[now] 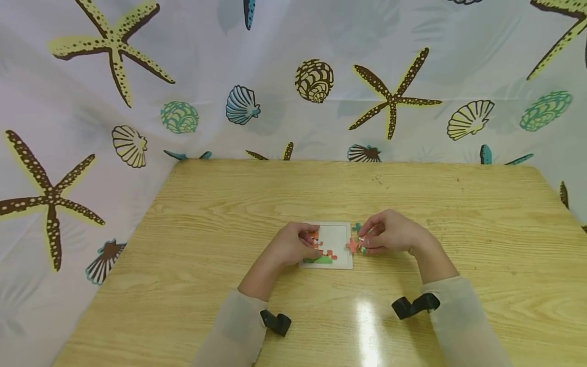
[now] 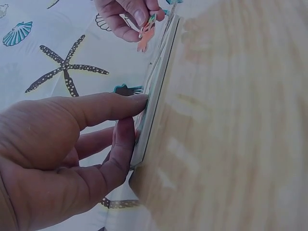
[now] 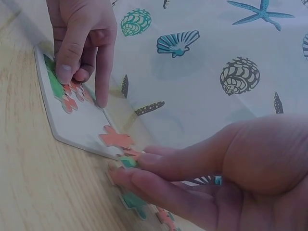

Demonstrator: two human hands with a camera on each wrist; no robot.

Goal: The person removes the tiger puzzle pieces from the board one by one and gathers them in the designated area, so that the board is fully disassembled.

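A white puzzle tray [image 1: 338, 238] lies on the table, with joined orange and green pieces [image 1: 324, 259] along its left and lower sides. My left hand [image 1: 291, 245] rests over the tray's left side; its thumb presses on the pieces and its index finger [image 3: 102, 82] reaches to the far edge. Just right of the tray, my right hand [image 1: 392, 234] pinches an orange puzzle piece [image 3: 117, 139] with some green on it between thumb and fingers. This piece is held above the tray's right rim. Beneath that hand lie more pieces, including a teal one [image 1: 356, 228], partly hidden by the fingers.
The wood-grain table [image 1: 206, 219] stretches out on all sides of the tray. A white cloth [image 1: 275, 46] printed with starfish and shells hangs behind and at the sides. Black straps [image 1: 415, 306] sit on both light sleeves.
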